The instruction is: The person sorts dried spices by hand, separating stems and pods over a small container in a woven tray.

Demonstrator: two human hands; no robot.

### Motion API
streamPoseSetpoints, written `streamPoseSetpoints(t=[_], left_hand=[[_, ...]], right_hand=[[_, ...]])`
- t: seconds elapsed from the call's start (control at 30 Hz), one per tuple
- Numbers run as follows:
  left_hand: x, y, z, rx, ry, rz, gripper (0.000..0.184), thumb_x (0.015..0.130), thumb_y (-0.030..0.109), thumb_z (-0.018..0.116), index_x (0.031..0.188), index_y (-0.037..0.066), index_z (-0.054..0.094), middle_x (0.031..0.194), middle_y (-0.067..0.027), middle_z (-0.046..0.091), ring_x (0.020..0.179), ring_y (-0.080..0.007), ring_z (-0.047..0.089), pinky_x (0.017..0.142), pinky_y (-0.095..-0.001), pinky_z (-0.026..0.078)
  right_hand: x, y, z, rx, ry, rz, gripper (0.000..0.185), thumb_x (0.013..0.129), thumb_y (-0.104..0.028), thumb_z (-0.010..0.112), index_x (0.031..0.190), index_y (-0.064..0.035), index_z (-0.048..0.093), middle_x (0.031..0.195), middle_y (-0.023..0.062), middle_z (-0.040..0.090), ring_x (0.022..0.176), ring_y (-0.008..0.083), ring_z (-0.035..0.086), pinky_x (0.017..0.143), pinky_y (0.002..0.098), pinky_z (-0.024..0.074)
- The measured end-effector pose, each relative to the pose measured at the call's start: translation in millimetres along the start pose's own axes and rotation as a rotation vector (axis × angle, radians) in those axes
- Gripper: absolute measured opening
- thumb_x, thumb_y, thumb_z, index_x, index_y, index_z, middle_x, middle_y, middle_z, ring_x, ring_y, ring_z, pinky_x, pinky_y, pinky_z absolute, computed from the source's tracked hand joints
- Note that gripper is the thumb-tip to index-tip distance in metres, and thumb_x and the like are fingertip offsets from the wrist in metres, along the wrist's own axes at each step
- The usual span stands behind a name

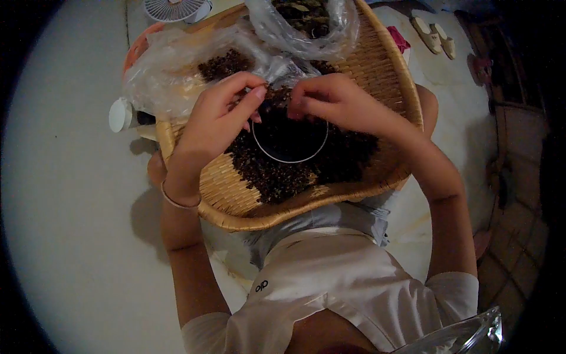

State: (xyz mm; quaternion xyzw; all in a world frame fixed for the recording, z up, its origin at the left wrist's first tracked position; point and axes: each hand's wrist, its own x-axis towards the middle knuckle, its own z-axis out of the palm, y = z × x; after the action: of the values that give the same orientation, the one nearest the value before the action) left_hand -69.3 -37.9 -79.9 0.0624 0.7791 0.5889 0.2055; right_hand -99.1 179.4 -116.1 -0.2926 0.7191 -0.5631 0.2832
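A woven bamboo tray rests across my lap, spread with dark, crumbly dried bits. Among them is a round dark bowl with a thin white rim. My left hand is over the bowl's upper left edge, thumb and forefinger pinched together; what lies between them is too small to make out. Over the upper right of the bowl, my right hand has its fingers curled in and pressed together, their tips in shadow, and anything held there is hidden.
Beyond my hands, one clear plastic bag lies by reddish-brown bits; another open bag holds greenish-brown dried pieces. A fan, an orange item, a white-capped container and slippers surround the tray.
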Motion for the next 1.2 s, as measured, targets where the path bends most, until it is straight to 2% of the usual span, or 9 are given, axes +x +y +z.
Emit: streamPoseSetpoints(t=[0.03,0.13,0.27,0.33,0.47,0.53,0.73,1.07,1.2], left_hand=[[0,1,0,0.013,0.008,-0.004,0.017,0.086,0.017,0.052,0.093,0.001,0.054,0.076,-0.0020,0.054,0.062,-0.0072,0.053,0.052,-0.0201,0.042],[-1,4,2,0.047,0.059,0.004,0.017,0.085,0.016,0.053,0.092,0.000,0.055,0.075,-0.0027,0.054,0.061,-0.0080,0.053,0.053,-0.0208,0.042],[-1,4,1,0.078,0.072,-0.008,0.016,0.084,0.015,0.054,0.090,0.000,0.055,0.074,-0.0034,0.054,0.060,-0.0089,0.053,0.054,-0.0219,0.043],[0,2,1,0.129,0.068,-0.005,0.016,0.084,0.016,0.054,0.088,0.000,0.054,0.072,-0.0038,0.054,0.058,-0.0093,0.052,0.053,-0.0225,0.043],[1,-1,1,0.162,0.026,-0.031,0.013,0.086,0.018,0.052,0.089,0.006,0.054,0.067,0.0015,0.050,0.060,-0.0056,0.049,0.053,-0.0192,0.041],[1,-2,2,0.179,0.049,0.012,0.016,0.083,0.017,0.053,0.085,0.001,0.054,0.070,-0.0048,0.055,0.056,-0.0111,0.053,0.053,-0.0244,0.043],[2,-4,3,0.197,0.016,0.002,0.013,0.086,0.018,0.053,0.087,0.005,0.054,0.069,0.0017,0.050,0.060,-0.0056,0.049,0.053,-0.0196,0.041],[2,-1,4,0.187,0.030,0.002,0.017,0.084,0.017,0.053,0.086,0.000,0.054,0.069,-0.0047,0.055,0.055,-0.0111,0.052,0.053,-0.0244,0.043],[1,-1,3,0.143,-0.013,-0.027,0.013,0.086,0.018,0.053,0.087,0.006,0.054,0.068,0.0020,0.050,0.059,-0.0052,0.048,0.052,-0.0190,0.040]], right_hand=[[0,8,1,-0.281,0.065,-0.301,0.016,0.082,-0.015,0.053,0.089,-0.0014,0.053,0.076,0.0065,0.057,0.067,0.0150,0.056,0.063,0.0261,0.0461],[2,0,-4,-0.508,0.115,-0.479,0.016,0.078,-0.012,0.057,0.089,-0.0008,0.053,0.085,0.0093,0.056,0.075,0.0200,0.057,0.074,0.0310,0.0445],[-1,-16,-3,-0.457,0.267,-0.397,0.015,0.076,-0.008,0.060,0.088,-0.0024,0.053,0.089,0.0088,0.054,0.071,0.0193,0.057,0.066,0.0283,0.0452],[-4,-25,-2,-0.406,0.273,-0.244,0.019,0.077,-0.018,0.061,0.088,-0.0057,0.053,0.079,0.0090,0.053,0.067,0.0241,0.057,0.063,0.0318,0.0476],[-4,-22,2,-0.423,0.226,-0.227,0.019,0.078,-0.020,0.061,0.088,-0.0057,0.053,0.079,0.0092,0.054,0.067,0.0239,0.058,0.060,0.0316,0.0479],[-3,-18,4,-0.457,0.289,-0.283,0.017,0.076,-0.012,0.063,0.087,-0.0032,0.054,0.077,0.0068,0.055,0.069,0.0162,0.058,0.060,0.0259,0.0457],[-2,-15,5,-0.490,0.307,-0.287,0.016,0.077,-0.012,0.062,0.089,-0.0029,0.056,0.076,0.0078,0.056,0.068,0.0172,0.058,0.059,0.0262,0.0459],[-2,-12,2,-0.470,0.276,-0.329,0.013,0.079,-0.010,0.060,0.089,-0.0025,0.056,0.075,0.0096,0.057,0.068,0.0207,0.058,0.060,0.0289,0.0457],[-3,-13,2,-0.475,0.246,-0.315,0.012,0.079,-0.009,0.059,0.088,-0.0025,0.057,0.076,0.0094,0.058,0.069,0.0217,0.059,0.060,0.0297,0.0457]])
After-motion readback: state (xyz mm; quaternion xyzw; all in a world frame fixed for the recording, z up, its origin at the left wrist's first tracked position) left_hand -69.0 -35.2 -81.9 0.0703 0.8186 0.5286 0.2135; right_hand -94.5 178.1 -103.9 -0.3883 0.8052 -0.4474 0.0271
